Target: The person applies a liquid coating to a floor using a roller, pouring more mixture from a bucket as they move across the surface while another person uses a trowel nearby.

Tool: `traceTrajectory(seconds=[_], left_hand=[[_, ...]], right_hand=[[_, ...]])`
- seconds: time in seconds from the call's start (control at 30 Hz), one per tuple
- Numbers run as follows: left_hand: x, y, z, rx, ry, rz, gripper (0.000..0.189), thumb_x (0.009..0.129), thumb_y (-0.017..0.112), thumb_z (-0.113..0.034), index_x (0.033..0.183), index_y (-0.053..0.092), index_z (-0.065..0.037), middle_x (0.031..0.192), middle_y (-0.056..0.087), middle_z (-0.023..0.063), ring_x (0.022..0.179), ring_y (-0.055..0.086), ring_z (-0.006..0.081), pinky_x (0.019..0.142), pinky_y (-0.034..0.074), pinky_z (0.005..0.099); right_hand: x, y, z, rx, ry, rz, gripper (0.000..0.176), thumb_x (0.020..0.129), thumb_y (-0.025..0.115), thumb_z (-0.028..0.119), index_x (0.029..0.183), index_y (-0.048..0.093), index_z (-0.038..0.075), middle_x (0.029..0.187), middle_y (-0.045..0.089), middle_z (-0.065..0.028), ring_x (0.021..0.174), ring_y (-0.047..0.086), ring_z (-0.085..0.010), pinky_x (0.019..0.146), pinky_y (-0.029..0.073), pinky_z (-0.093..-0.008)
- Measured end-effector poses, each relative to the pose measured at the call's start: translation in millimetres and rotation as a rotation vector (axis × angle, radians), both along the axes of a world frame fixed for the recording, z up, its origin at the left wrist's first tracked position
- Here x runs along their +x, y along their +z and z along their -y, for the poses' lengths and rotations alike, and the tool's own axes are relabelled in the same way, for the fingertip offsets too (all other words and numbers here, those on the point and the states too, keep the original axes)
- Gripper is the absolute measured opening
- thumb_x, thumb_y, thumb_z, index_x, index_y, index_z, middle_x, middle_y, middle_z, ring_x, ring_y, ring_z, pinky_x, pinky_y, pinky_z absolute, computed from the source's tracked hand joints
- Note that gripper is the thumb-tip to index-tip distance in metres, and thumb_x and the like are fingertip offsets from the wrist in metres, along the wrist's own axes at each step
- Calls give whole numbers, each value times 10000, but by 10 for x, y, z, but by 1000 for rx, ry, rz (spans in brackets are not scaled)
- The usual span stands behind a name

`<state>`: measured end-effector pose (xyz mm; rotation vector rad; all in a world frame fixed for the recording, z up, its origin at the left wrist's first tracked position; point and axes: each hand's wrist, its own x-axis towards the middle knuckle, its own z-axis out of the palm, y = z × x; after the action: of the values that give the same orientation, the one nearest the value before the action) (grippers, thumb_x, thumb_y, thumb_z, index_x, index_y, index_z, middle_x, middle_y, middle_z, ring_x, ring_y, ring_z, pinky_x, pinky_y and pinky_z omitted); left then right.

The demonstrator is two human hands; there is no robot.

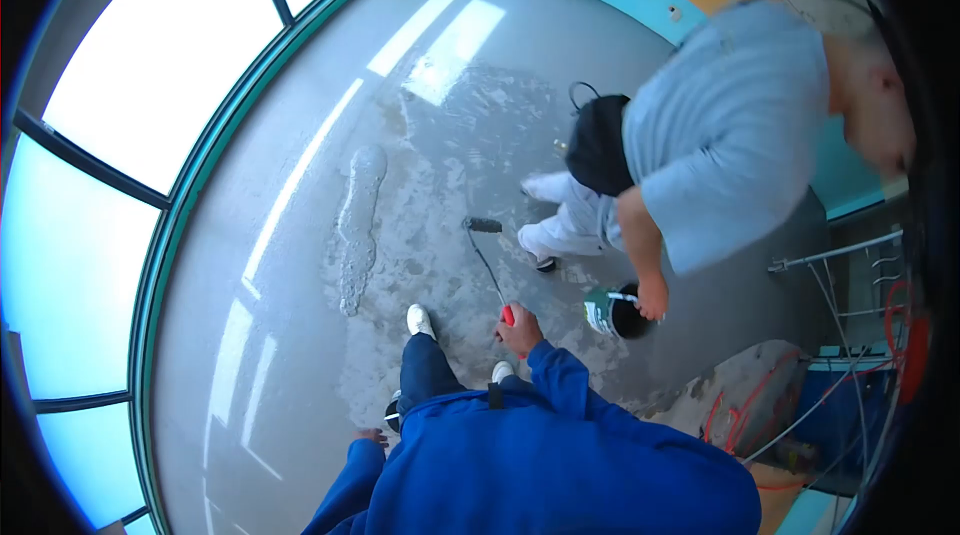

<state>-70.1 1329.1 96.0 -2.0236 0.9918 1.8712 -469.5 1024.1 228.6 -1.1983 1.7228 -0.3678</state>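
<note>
My right hand (520, 331) is wrapped round the red handle of a paint roller (484, 226), whose dark roller head rests on the wet grey floor (430, 185) ahead of my shoes. My left hand (371, 437) hangs low at my left side, fingers apart and holding nothing, beside a dark round object partly hidden by my leg. A long patch of thick grey liquid (358, 225) lies on the floor ahead and to the left.
A co-worker (725, 130) in a grey shirt stands bent at the right, one hand on a dark bucket (625, 313). Tall windows (85, 275) line the left. At lower right are a metal ladder (835, 253), red hoses and a blue container.
</note>
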Motion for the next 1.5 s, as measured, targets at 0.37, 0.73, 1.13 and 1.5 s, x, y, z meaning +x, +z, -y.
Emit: traceTrajectory(seconds=[0.37,0.73,1.13,1.5], left_hand=[[870,1451,5190,-735,202,447,458,723,705,-390,656,612,54,565,582,156,521,544,199,533,434,369],[-1182,4197,7829,-1990,-122,-329,146,689,644,69,795,572,-1,698,541,91,606,463,147,557,375,281],[-3920,4364,9240,-1986,-1010,-917,281,826,631,-281,852,476,-48,727,411,61,564,406,140,494,291,246],[-4257,4059,10213,-1834,-940,-1501,500,715,790,-335,910,382,-121,883,386,11,595,396,122,496,304,233]], right_hand=[[387,159,2019,32,-172,249,49,726,515,18,759,487,-5,662,620,-135,570,645,-192,539,527,-297],[-369,-723,2825,-26,-428,298,126,706,581,-3,785,484,13,637,605,-112,521,601,-159,483,479,-275],[-1993,-1730,4146,-36,-458,55,213,637,643,142,795,530,53,718,623,-145,717,623,-331,651,482,-411],[-2367,-1691,4457,-1,-843,196,119,736,549,58,828,492,9,685,635,-115,576,639,-185,554,511,-295]])
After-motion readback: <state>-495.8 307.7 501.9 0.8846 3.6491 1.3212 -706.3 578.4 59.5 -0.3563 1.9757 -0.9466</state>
